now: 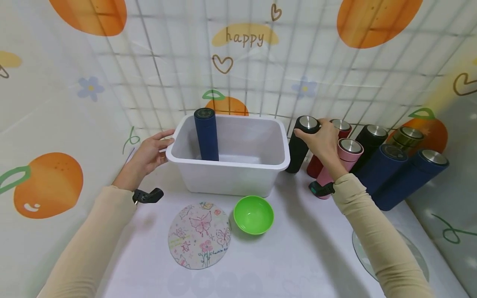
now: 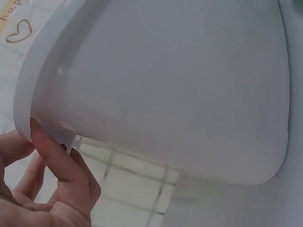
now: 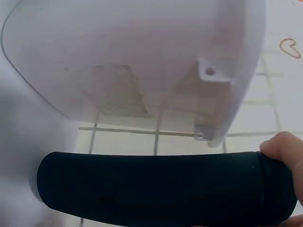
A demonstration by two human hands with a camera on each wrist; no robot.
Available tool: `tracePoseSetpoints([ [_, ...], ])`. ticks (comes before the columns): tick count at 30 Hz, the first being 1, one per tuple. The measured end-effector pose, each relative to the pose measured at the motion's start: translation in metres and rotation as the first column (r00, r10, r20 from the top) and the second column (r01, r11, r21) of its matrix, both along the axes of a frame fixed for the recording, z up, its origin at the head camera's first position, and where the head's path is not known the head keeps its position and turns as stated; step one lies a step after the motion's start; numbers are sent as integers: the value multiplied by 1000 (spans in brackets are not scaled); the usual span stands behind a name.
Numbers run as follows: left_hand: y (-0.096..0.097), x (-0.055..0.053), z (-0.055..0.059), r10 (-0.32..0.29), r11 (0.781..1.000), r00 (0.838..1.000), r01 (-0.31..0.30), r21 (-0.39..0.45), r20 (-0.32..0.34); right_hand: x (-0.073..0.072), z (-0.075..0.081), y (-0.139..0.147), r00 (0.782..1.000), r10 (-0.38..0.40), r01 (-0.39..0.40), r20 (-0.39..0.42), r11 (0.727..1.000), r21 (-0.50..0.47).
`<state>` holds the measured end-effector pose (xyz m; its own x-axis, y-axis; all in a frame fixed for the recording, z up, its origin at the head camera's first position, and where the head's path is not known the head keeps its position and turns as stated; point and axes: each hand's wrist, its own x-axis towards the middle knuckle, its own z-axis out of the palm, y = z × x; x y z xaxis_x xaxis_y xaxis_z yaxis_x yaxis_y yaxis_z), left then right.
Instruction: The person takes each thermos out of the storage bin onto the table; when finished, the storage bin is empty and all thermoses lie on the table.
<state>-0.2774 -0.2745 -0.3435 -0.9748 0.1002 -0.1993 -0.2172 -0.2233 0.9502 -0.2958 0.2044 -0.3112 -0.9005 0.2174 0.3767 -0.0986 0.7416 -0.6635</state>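
A white plastic bin stands against the back wall with a dark blue thermos bottle upright inside, towards its left. At the bin's left end my left hand holds the rim; in the left wrist view, the finger and thumb pinch the rim's edge. To the right of the bin, my right hand grips a black thermos bottle around its steel-topped lid. Seen in the right wrist view, the black bottle is beside the bin's outer end wall. Whether its base touches the table is unclear.
Several more bottles crowd the right side: red, pink, black, gold-topped and dark blue. In front of the bin are a green bowl and a round patterned mat. A clear disc lies partly under the right forearm.
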Motion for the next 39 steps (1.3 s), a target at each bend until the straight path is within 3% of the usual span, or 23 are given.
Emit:
tracePoseSetpoints([
  [5, 0, -1, -1, 12, 1000, 1000, -12, -28, 0, -3, -8, 1, 1000, 4, -4, 4, 1000, 0],
  [14, 2, 0, 3, 4, 1000, 1000, -4, 17, 4, -5, -12, 0, 1000, 17, -17, 9, 1000, -10],
  [25, 2, 1, 3, -3, 998, 1000, 2, 59, 21, -16, -16, 2, 994, 17, -18, 112, 1000, 1],
  [33, 1, 2, 0, 13, 1000, 1000, -13, -15, -4, -19, -16, -1, 993, 20, -22, 112, 1000, 19],
  [39, 1, 3, 2, -3, 1000, 1000, 3, -7, -3, -18, -21, -1, 992, 25, -26, 127, 1000, 10],
])
